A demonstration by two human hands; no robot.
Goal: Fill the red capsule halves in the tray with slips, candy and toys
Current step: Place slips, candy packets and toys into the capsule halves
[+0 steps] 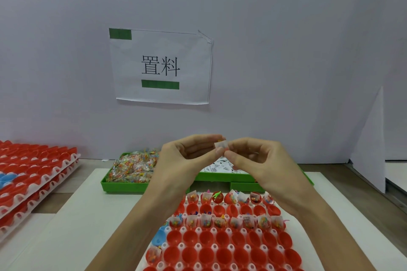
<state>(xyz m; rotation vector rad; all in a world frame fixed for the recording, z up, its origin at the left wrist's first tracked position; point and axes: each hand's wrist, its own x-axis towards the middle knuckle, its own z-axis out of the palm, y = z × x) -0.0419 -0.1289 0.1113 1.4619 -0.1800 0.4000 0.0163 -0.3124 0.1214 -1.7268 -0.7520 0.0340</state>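
My left hand (189, 154) and my right hand (255, 156) are raised together above the green bin, both pinching a small white slip (221, 145) between the fingertips, with a bit of coloured candy packet showing at its top. Below them lies the white tray (198, 230) of red capsule halves (222, 255). Two of its rows hold filled halves (220, 222) with slips, candy and small toys; the rows between and nearer me show bare red cups. A blue capsule half (159, 237) sits at the tray's left edge.
A green bin (123, 185) behind the tray holds clear candy packets (132, 167) on the left and white printed slips (218, 167) on the right. Stacked trays of red halves (33, 174) stand at the far left. A paper sign (160, 66) hangs on the wall.
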